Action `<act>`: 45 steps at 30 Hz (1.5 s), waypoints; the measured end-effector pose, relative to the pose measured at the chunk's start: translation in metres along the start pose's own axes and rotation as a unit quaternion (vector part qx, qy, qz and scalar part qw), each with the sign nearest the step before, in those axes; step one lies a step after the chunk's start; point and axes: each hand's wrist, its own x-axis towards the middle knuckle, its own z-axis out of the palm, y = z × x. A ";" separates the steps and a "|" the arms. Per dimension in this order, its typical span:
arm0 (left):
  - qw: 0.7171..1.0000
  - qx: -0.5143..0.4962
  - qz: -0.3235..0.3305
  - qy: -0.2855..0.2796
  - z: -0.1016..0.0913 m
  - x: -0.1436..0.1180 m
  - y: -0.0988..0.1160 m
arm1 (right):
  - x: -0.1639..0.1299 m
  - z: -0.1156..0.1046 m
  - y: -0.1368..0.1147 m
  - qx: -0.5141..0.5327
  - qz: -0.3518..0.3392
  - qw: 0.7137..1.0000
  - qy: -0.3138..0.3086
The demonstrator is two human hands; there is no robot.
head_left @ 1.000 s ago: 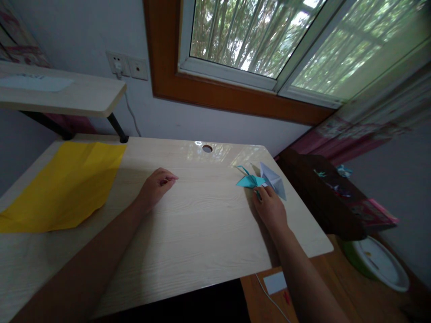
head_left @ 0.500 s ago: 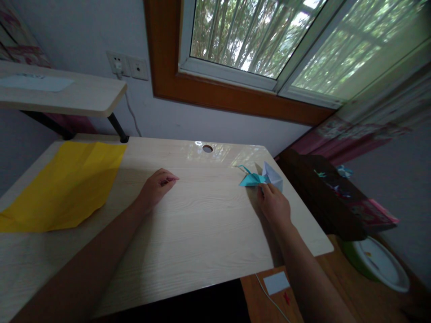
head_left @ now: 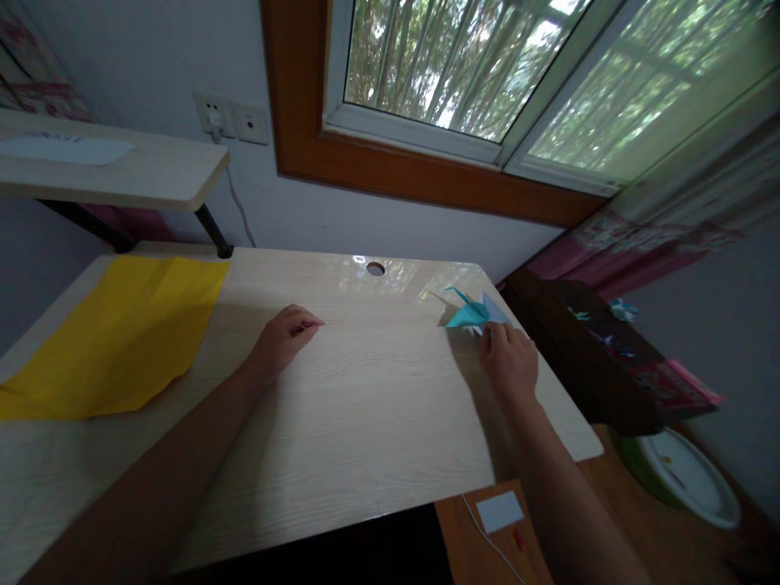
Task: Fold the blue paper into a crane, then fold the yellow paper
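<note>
We see the right hand (head_left: 512,357) with thumb and fingertips pinched narrow on the near end of a turquoise folded-paper bird (head_left: 469,314), which reaches out beyond those fingertips, ahead of them and to their left, over the surface (head_left: 378,406). A pale folded paper (head_left: 496,306) shows just past the same fingertips, behind the bird. Well to the left of these, the left hand (head_left: 286,335) sits loosely curled; we cannot tell whether its fingers hold anything. Beyond it, further left, lies a yellow sheet (head_left: 122,333).

We judge the bird very light, crisp along its creases yet easily crushed, and not very slippery. A gentle pinch on a thick, many-layered fold should suit it; the thin upturned tip would bend.

The gripped end is hidden behind our right fingers, so we cannot make out exactly which fold they hold. The pale paper's lower part is covered too, and whether it touches the bird is unclear.
</note>
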 end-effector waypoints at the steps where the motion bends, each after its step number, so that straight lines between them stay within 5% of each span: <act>1: 1.000 -0.001 0.001 0.001 0.000 0.000 0.000 | 0.001 -0.001 0.000 -0.007 0.001 1.000 0.006; 8: 1.000 0.006 0.007 -0.003 0.000 0.001 -0.004 | 0.003 -0.008 0.001 -0.035 0.019 0.999 0.022; 17: 1.000 -0.003 -0.005 -0.002 0.000 0.000 -0.002 | -0.008 -0.006 -0.009 -0.032 0.029 0.996 -0.077; 27: 1.000 0.004 -0.007 -0.006 0.000 0.000 -0.002 | -0.010 -0.012 -0.018 -0.003 0.034 0.999 0.019; 34: 1.000 0.010 -0.002 0.000 -0.001 -0.001 -0.002 | -0.004 -0.037 -0.065 0.122 -0.100 0.987 0.001; 45: 0.999 0.020 -0.017 0.042 0.000 -0.003 0.004 | 0.025 -0.050 -0.156 0.366 -0.238 0.892 -0.117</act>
